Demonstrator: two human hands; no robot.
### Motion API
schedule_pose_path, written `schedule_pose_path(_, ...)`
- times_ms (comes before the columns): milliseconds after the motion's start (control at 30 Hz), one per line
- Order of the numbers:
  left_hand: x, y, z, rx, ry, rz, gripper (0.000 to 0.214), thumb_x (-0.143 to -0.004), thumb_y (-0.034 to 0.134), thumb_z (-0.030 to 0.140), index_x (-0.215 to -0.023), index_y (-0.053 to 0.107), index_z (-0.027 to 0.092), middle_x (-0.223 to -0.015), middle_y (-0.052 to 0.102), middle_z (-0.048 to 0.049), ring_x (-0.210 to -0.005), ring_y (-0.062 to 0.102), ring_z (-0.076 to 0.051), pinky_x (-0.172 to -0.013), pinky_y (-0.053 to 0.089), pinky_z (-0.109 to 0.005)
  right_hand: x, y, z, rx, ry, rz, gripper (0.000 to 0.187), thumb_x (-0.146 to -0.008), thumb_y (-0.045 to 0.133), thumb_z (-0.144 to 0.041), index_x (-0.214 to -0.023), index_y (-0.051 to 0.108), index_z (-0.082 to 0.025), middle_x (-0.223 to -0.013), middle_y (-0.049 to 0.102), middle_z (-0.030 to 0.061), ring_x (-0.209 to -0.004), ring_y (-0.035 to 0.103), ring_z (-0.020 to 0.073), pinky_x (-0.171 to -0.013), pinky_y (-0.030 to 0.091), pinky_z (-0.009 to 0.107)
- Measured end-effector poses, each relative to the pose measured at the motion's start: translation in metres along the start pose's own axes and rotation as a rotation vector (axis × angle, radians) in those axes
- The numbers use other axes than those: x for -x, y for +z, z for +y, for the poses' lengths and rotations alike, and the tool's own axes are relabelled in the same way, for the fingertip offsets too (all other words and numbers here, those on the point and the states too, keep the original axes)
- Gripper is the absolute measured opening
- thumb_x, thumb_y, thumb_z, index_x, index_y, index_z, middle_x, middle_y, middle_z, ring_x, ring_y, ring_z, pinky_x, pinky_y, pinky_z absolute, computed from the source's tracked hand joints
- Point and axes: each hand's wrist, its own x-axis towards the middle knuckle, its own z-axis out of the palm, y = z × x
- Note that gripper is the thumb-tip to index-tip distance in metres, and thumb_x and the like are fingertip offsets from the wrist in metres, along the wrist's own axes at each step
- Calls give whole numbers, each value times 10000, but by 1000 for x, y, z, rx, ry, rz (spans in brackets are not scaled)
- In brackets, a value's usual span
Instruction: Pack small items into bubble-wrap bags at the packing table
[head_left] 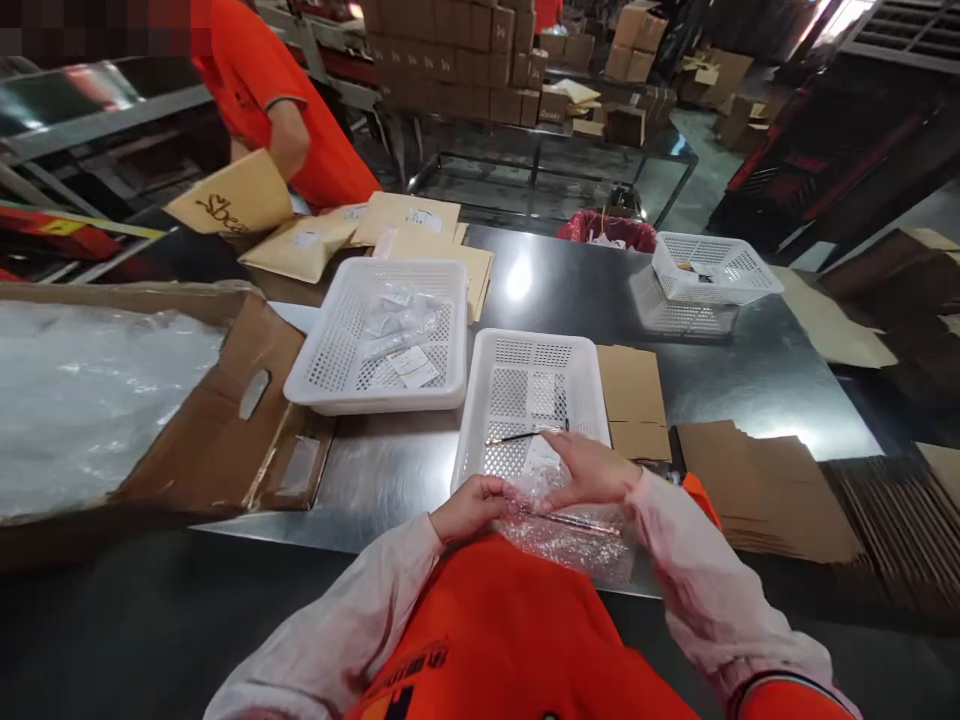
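Note:
My left hand point(472, 508) is closed on the edge of a clear bubble wrap bag point(577, 560) at the table's front edge. Over the bag reaches my right hand point(589, 470), its thumb and forefinger apart, the thumb close to the plastic. A slim dark stick-like item shows through the bag. Just ahead stands a white perforated basket point(466, 440). Inside it, a thin black stick with a gold-coloured end point(510, 438) passes near my right fingertips, beside a white paper slip point(541, 455). Whether the right fingers touch that stick, I cannot tell.
Left of centre, another white basket point(315, 385) holds clear packets. A carton point(247, 400) of clear plastic stands at left. Flat cardboard point(765, 490) lies at right, with a third basket point(667, 262) behind. A co-worker point(277, 110) holds a padded envelope point(232, 200).

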Motion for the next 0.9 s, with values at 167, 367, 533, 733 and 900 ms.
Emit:
schedule_pose_path(167,2,0,8,-137,56,-154,294,-693,756,427,-791,761,150,-824,759,-54,-764,658,-174,-761,504,-275,-6,5,34,-354,-2,-335,464,-707,672,-601,-748,717,-142,-629,635,-1,-620,549,139,-585,395,241)
schedule_pose_path(367,19,0,55,-603,351,-365,236,-857,525,205,-821,756,167,-856,755,-53,-816,670,-162,-774,505,-250,14,-6,7,-354,-121,-1,395,-737,704,-553,-765,759,-163,-713,683,27,-679,582,144,-611,388,241)
schedule_pose_path(533,39,-3,87,-650,836,-82,217,-908,514,210,-975,719,193,-985,737,-90,-1019,642,-211,-967,473,-377,26,-29,-11,-266,-319,143,287,-885,595,-426,-912,774,-204,-781,697,50,-740,614,146,-666,430,248)
schedule_pose_path(733,23,-17,111,-697,709,265,1114,-369,889,600,-1332,550,156,-1355,565,-173,-1253,492,-356,-1110,340,-543,13,-54,-23,-163,-423,190,238,-908,571,-357,-960,770,-238,-784,677,36,-725,616,133,-654,444,243)
schedule_pose_path(900,-11,-18,105,-338,182,68,514,-613,781,570,-826,750,103,-769,730,-80,-729,666,-218,-654,578,-351,4,-54,0,-313,-275,516,260,-819,670,-451,-948,761,-245,-856,715,58,-830,627,187,-796,493,337)
